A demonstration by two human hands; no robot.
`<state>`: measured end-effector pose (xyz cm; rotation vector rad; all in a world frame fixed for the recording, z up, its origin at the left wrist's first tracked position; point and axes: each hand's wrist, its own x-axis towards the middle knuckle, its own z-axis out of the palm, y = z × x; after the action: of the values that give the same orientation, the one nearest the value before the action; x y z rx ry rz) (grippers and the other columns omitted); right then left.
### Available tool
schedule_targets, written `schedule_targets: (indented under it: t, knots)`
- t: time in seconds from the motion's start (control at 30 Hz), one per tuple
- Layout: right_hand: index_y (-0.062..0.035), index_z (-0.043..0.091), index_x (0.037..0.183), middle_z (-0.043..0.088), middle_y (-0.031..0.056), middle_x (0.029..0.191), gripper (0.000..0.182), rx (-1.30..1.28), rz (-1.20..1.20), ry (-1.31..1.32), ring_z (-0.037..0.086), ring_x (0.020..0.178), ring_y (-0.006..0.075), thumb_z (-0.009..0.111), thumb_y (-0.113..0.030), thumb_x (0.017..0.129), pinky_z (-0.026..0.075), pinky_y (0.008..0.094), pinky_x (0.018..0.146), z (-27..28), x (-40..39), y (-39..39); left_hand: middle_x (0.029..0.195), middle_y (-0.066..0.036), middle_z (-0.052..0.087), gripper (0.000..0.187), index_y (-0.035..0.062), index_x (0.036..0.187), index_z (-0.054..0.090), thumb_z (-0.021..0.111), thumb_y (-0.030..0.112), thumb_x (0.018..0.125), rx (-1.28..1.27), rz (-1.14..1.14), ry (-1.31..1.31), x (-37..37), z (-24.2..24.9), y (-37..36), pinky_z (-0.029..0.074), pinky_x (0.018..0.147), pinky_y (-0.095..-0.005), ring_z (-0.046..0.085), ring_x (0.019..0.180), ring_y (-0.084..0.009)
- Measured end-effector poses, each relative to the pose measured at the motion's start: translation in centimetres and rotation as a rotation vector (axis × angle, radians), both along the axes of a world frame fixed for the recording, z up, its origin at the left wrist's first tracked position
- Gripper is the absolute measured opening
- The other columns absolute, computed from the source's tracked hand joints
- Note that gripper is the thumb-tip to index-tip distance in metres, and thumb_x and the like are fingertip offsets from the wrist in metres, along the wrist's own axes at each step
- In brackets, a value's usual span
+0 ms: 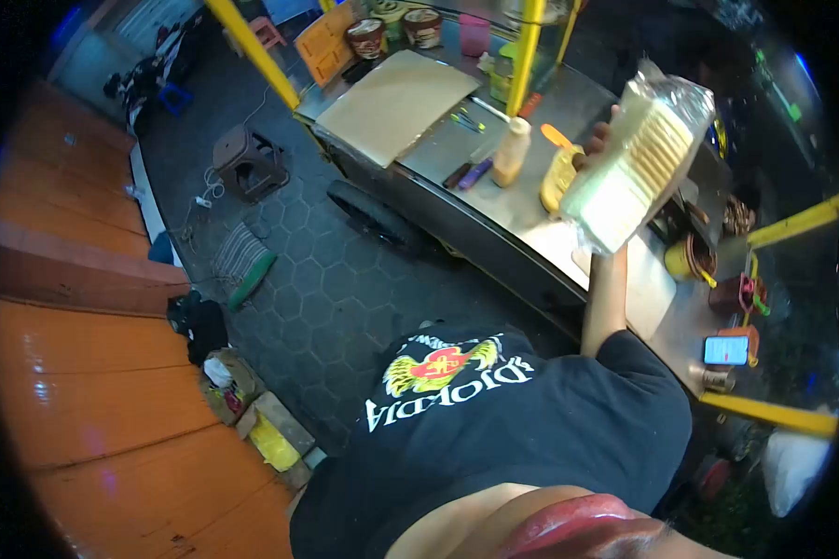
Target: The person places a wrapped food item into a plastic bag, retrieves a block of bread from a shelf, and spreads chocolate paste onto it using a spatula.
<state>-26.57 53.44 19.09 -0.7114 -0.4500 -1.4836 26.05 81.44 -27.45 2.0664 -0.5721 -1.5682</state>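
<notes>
My right hand (595, 147) grips a clear plastic bag of sliced bread (645, 158) and holds it up above the cart's counter. The bag covers most of the hand; only some fingers show along its left side. Beneath and beside the bag lie a pale board (651, 296) and a yellow oblong item (557, 182), with an orange spatula-like tool (557, 136) near it. A squeeze bottle (512, 154) with brownish contents stands to the left, next to a purple-handled utensil (475, 174). My left hand is out of sight.
Yellow posts (528, 56) rise from the cart. A flat tan panel (401, 104) lies on its far end, near several tubs (365, 39). A yellow container (688, 258), a red container (735, 294) and a lit phone (725, 350) stand at right. A brown stool (250, 160) is on the pavement.
</notes>
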Motion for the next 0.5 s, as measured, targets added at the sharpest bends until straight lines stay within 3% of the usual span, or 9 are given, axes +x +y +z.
schedule_targets:
  t: [0.1, 0.2, 0.27, 0.3, 0.37, 0.4, 0.43, 0.47, 0.5]
  knots:
    - [-0.0047, 0.031, 0.144, 0.051, 0.0154, 0.128, 0.065, -0.086, 0.111, 0.054, 0.056, 0.108, 0.0288, 0.050, -0.043, 0.094, 0.051, 0.0459, 0.086, 1.6, 4.6, -5.7, 0.084, -0.010, 0.067, 0.027, 0.0072, 0.101, 0.062, 0.048, 0.029, 0.094, -0.113, 0.115, 0.064, 2.8, -1.6, -4.2, 0.043, 0.046, -0.0319, 0.059, 0.059, -0.0160]
    - [-0.0042, 0.039, 0.138, 0.057, 0.0124, 0.117, 0.058, 0.172, -0.194, 0.231, 0.059, 0.098, 0.0235, 0.047, -0.043, 0.096, 0.052, 0.0393, 0.078, 2.8, 10.5, -10.3, 0.089, -0.011, 0.069, 0.027, 0.0070, 0.105, 0.063, 0.048, 0.027, 0.094, -0.226, 0.208, 0.183, 5.2, -2.4, -9.0, 0.044, 0.047, -0.0322, 0.061, 0.062, -0.0164]
    - [-0.0057, 0.049, 0.130, 0.062, 0.0111, 0.109, 0.049, 0.321, -0.480, 0.450, 0.063, 0.091, 0.0215, 0.043, -0.042, 0.097, 0.053, 0.0382, 0.079, 3.4, 13.2, -15.3, 0.092, -0.013, 0.069, 0.026, 0.0085, 0.107, 0.062, 0.046, 0.025, 0.095, -0.064, 0.123, 0.161, 6.7, 0.8, -12.3, 0.048, 0.050, -0.0332, 0.062, 0.063, -0.0157]
    - [-0.0057, 0.050, 0.129, 0.063, 0.0114, 0.112, 0.050, 0.461, -0.493, 0.339, 0.064, 0.094, 0.0256, 0.043, -0.043, 0.096, 0.054, 0.0415, 0.081, 4.6, 15.5, -18.5, 0.093, -0.014, 0.069, 0.026, 0.0092, 0.107, 0.062, 0.044, 0.024, 0.095, 0.016, 0.075, 0.153, 7.0, 3.9, -14.2, 0.050, 0.052, -0.0337, 0.063, 0.063, -0.0154]
    - [-0.0063, 0.047, 0.131, 0.059, 0.0121, 0.123, 0.052, 0.477, -0.454, 0.309, 0.060, 0.106, 0.0276, 0.047, -0.043, 0.094, 0.051, 0.0444, 0.089, 6.6, 17.6, -25.0, 0.093, -0.014, 0.068, 0.025, 0.0093, 0.108, 0.063, 0.044, 0.020, 0.095, 0.012, -0.135, -0.052, 8.6, -0.2, -17.1, 0.051, 0.063, -0.0356, 0.063, 0.072, -0.0205]
    - [-0.0018, 0.049, 0.126, 0.056, 0.0174, 0.121, 0.060, 0.514, -0.621, 0.313, 0.057, 0.107, 0.0333, 0.054, -0.049, 0.089, 0.049, 0.0489, 0.089, 6.1, 17.5, -30.1, 0.093, -0.014, 0.068, 0.024, 0.0093, 0.108, 0.063, 0.044, 0.017, 0.094, -0.055, -0.448, -0.383, 9.3, -2.6, -18.9, 0.052, 0.068, -0.0366, 0.064, 0.077, -0.0230]
    - [-0.0042, 0.051, 0.127, 0.061, 0.0107, 0.120, 0.044, 0.424, -0.571, 0.201, 0.060, 0.104, 0.0290, 0.045, -0.035, 0.097, 0.047, 0.0427, 0.095, 3.9, 14.4, -36.9, 0.093, -0.014, 0.068, 0.024, 0.0094, 0.108, 0.063, 0.045, 0.015, 0.094, -0.102, -0.716, -0.735, 8.9, -2.6, -20.6, 0.053, 0.074, -0.0375, 0.064, 0.081, -0.0255]
    - [-0.0032, 0.051, 0.124, 0.062, 0.0141, 0.113, 0.051, 0.438, -0.672, 0.199, 0.061, 0.102, 0.0320, 0.061, -0.038, 0.088, 0.047, 0.0444, 0.092, 3.9, 13.1, -41.2, 0.094, -0.015, 0.067, 0.024, 0.0089, 0.109, 0.063, 0.046, 0.014, 0.093, -0.173, -0.764, -0.562, 9.9, -2.5, -22.2, 0.051, 0.079, -0.0371, 0.063, 0.086, -0.0259]
    - [-0.0054, 0.052, 0.125, 0.059, 0.0160, 0.118, 0.051, 0.499, -0.364, -0.101, 0.059, 0.104, 0.0323, 0.064, -0.035, 0.085, 0.050, 0.0458, 0.091, 5.7, 14.5, -41.4, 0.095, -0.015, 0.067, 0.024, 0.0083, 0.110, 0.063, 0.047, 0.013, 0.093, -0.228, -0.802, -0.373, 11.0, -2.4, -23.7, 0.049, 0.084, -0.0367, 0.063, 0.092, -0.0263]
